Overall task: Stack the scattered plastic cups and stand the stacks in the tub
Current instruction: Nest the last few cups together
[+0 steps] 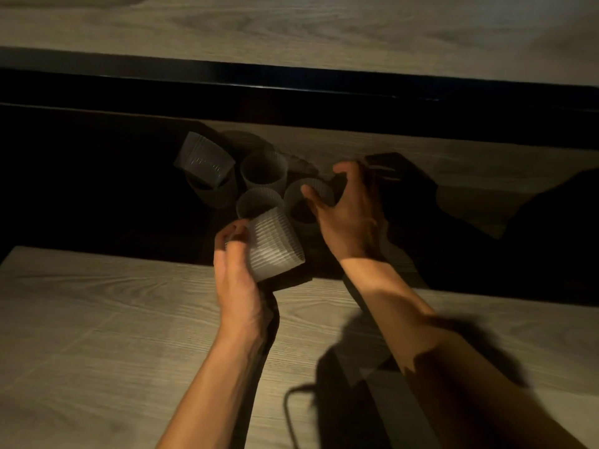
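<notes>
Fingers (352, 174) of right hand (350, 215) spread wide and curved, holding nothing; thumb on or just over the near rim of one upright cup (293, 198), other fingers arched past its far side. Contact hard to call in the dim light. Left hand (238, 270) grips a ribbed stack (275, 244), fingers curled round its left end; the stack is off the table (97, 319) and tilted, long axis running upper left to lower right. Which end is the mouth: cannot tell. Two more single cups (264, 170) stand mouth-up just beyond, close together, and a second leaning stack (204, 160) lies farther left in shadow. Tub not made out; the dark band may hide it. Key relation: the loose cup sits directly under the right hand, axis vertical, just right of the held stack, so the right hand is nearer. Judgement: closing on that cup and nesting it with the held stack looks next; the tilt would need matching.
</notes>
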`<action>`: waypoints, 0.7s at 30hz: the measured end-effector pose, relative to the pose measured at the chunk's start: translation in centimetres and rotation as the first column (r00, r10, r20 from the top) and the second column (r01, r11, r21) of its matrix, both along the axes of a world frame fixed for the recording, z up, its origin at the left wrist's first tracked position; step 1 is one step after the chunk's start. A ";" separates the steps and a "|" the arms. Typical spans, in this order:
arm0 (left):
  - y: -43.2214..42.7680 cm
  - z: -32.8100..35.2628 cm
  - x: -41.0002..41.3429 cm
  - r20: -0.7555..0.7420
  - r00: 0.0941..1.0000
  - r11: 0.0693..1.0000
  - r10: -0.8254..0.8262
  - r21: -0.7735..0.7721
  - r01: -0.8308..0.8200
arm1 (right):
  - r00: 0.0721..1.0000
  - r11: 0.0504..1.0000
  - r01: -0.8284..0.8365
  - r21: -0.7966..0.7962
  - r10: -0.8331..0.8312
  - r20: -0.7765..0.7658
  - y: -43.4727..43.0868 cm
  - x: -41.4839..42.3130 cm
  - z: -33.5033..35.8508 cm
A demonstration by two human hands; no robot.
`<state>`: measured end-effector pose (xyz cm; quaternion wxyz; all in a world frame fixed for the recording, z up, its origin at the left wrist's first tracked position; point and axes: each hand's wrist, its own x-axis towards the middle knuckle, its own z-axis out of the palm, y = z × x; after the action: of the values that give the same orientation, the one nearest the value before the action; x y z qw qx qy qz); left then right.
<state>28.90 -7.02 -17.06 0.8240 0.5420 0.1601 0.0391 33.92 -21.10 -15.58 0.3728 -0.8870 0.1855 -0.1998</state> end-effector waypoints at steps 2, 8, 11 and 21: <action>-0.1 0.1 0.2 -0.004 1.000 1.000 0.007 0.015 -0.007 | 0.997 0.997 -0.036 0.071 0.040 -0.062 -0.1 0.0 -0.1; -0.1 -0.2 -0.7 0.039 0.999 0.997 -0.008 0.078 0.005 | 0.938 0.976 -0.164 0.146 0.200 -0.282 -0.6 -1.1 -0.5; 0.4 -0.2 -1.4 0.059 0.998 0.993 0.018 0.113 -0.024 | 0.941 0.984 -0.166 0.071 0.179 -0.287 -0.7 -2.0 -0.4; 2.8 0.0 -1.8 0.120 0.993 0.991 0.007 0.135 -0.023 | 0.866 0.796 -0.193 0.574 0.413 -0.282 3.3 -4.4 0.2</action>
<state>27.12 -4.26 -17.09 0.7929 0.5925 0.1114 0.0884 29.51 -17.82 -15.36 0.5840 -0.7896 0.1565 0.1048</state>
